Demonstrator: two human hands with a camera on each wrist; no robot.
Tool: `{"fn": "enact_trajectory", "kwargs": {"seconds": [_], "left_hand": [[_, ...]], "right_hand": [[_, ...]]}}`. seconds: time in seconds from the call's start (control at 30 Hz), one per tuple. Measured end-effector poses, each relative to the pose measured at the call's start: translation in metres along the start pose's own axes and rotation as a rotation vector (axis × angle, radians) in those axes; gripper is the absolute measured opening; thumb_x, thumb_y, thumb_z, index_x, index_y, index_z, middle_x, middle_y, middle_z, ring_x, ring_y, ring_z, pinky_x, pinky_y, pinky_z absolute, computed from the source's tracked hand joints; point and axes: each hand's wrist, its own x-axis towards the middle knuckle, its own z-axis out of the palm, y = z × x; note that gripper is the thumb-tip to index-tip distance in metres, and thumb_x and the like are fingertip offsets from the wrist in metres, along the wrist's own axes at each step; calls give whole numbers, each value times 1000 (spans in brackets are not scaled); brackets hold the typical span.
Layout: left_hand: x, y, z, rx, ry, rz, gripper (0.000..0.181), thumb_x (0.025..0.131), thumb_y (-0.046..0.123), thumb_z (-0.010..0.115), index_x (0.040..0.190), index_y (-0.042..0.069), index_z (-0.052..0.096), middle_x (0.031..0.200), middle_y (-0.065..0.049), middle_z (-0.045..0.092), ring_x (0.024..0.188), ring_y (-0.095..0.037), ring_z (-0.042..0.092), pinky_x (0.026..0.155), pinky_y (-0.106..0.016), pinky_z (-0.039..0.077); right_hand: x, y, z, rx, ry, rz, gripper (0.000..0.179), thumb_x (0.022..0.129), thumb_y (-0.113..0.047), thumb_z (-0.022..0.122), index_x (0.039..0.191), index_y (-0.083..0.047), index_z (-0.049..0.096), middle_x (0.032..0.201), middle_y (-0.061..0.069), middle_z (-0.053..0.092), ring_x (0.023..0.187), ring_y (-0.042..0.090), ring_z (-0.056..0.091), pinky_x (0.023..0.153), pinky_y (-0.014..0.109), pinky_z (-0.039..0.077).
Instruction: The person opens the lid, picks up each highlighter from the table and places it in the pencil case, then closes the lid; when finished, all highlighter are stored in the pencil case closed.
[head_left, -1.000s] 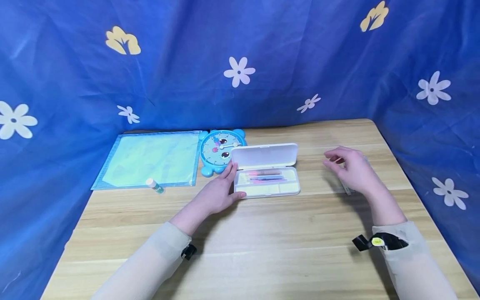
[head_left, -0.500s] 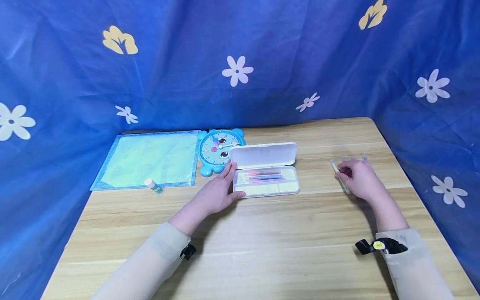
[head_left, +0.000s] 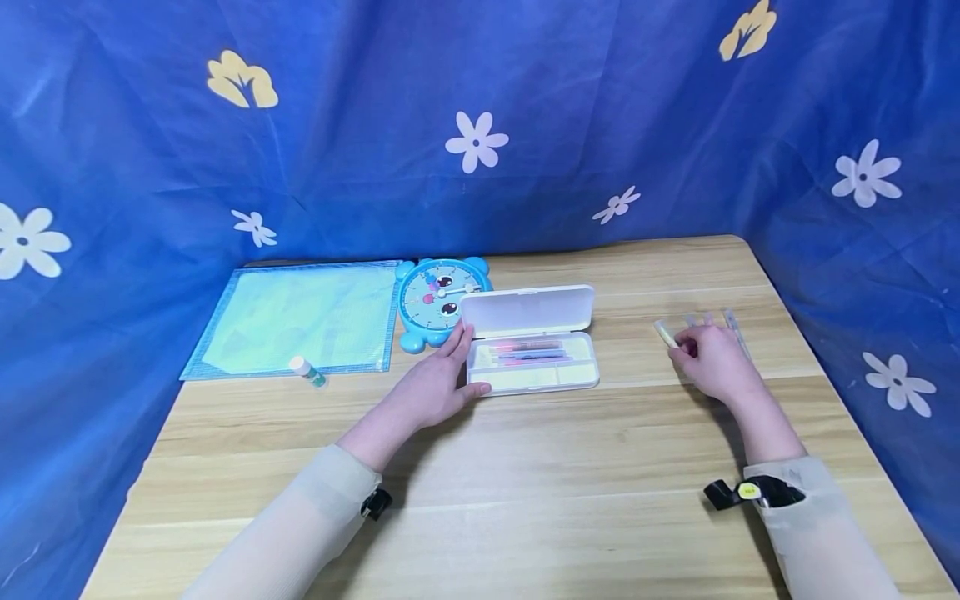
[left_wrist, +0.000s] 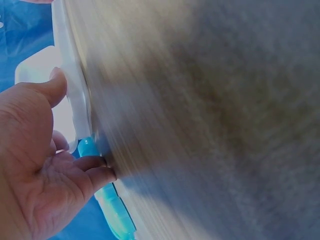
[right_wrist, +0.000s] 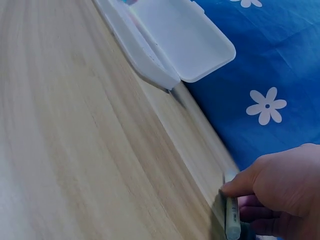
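Note:
A white pencil case (head_left: 528, 313) stands with its lid raised, several thin pens (head_left: 531, 355) in its tray. My left hand (head_left: 431, 390) rests against the case's left end, thumb at the near corner and fingers reaching to the lid. Over at the right, my right hand (head_left: 716, 362) pinches a pale pen (head_left: 664, 333) between thumb and fingers. Print shows on that pen (right_wrist: 233, 215) in the right wrist view, low over the wood. Beside the hand lie a clear pen-like stick (head_left: 737, 327) and others, partly hidden by it.
Behind my left hand lies a blue toy clock (head_left: 431, 310), which the case lid partly overlaps. A blue mesh zip pouch (head_left: 300, 321) lies at the left. Near its front edge is a small glue stick (head_left: 307, 371). A blue flowered cloth (head_left: 555, 192) hangs behind the table.
My right hand has come down from above the pale pen and taken hold of it. The pen has shifted slightly away from me. My left hand has stayed at the case.

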Motion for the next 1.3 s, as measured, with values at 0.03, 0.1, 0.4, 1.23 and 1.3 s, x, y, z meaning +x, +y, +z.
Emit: {"fn": "enact_trajectory", "kwargs": {"seconds": [0.03,0.1,0.4,1.23,1.3], "left_hand": [[0,0,0,-1,2,2,104,100,55,69,169,5,10,175,-15,5,149,-39,39,118,-49,39],[0,1,-1,-1,4,5,104,100,55,69,169,5,10,175,-15,5,148,-40,40,118,-49,39],[0,-1,0,1,-3,-8,104,100,56,69,169,6,9,175,-14,4,148,-40,41,118,-49,39],[1,-1,1,6,-9,-12,105,100,57,68,170,6,9,175,-15,5,150,-38,39,119,-48,39],[1,-2,2,8,-8,-10,105,100,58,67,170,6,9,175,-15,5,149,-39,39,118,-48,39]], "right_hand": [[0,-1,0,7,5,-5,15,96,-5,72,101,8,75,77,5,67,74,26,63,73,47,50],[0,-3,-1,23,18,-14,17,96,-5,72,104,9,75,81,7,69,76,26,63,73,47,50],[5,-27,-15,47,100,-102,14,99,-10,73,102,3,76,87,9,68,78,28,62,94,64,37],[51,-139,5,131,-25,-454,14,101,-4,70,113,0,75,102,8,71,90,21,65,81,41,56],[55,-142,14,114,-38,-470,14,102,-5,69,114,0,75,104,9,71,91,22,66,82,41,56]]}}
